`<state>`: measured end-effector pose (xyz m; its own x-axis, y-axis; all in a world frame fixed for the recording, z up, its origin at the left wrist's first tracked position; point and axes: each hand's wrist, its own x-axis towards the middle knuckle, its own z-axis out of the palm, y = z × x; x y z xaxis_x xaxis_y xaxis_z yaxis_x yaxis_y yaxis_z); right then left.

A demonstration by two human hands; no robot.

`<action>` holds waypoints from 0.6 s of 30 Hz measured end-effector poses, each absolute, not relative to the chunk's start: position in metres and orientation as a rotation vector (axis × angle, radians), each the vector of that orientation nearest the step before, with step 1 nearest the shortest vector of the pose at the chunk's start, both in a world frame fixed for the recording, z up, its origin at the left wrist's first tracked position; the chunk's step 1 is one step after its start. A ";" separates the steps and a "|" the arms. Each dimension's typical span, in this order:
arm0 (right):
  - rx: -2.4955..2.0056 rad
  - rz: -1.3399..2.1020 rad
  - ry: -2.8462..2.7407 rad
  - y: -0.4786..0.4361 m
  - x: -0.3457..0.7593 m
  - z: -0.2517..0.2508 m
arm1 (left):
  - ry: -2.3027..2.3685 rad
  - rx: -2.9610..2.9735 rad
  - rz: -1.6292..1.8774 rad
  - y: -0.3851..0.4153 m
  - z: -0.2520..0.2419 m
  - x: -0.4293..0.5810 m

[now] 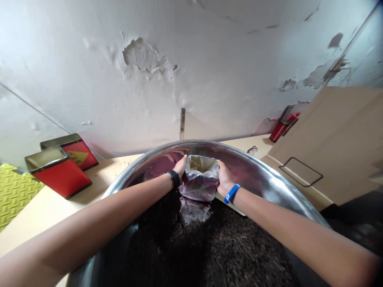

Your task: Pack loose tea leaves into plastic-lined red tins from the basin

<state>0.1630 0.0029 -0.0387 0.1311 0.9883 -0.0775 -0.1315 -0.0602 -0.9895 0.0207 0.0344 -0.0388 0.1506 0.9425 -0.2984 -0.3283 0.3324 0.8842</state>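
Note:
Both my hands grip a boxy tin (200,187) from its two sides, inside the far part of a large metal basin (260,159). Clear plastic, like a bag liner, folds over the tin's rim and covers its outer sides. Its top faces up; how much is inside cannot be made out. My left hand (180,167), below a black wristband, is closed on the left side. My right hand (224,179), with a blue wristband, is closed on the right side. Dark dried leaves (239,247), resembling loose tea, lie in the basin below.
Two red tins (61,175) with open tops stand left on the pale table (26,227). A cardboard box (338,139) stands at right, with a red tin (283,126) behind it. Glasses (253,150) lie near the wall. A pale flat strip (231,205) lies under my right wrist.

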 end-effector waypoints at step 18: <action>-0.926 1.437 -0.839 -0.013 0.160 -0.073 | 0.940 0.560 0.930 0.014 -0.074 0.026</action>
<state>0.1599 -0.0129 -0.0730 -0.0140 0.9974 -0.0710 -0.4283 -0.0701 -0.9009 0.0264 0.0140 -0.0738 0.2657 0.8629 -0.4298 -0.4205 0.5049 0.7538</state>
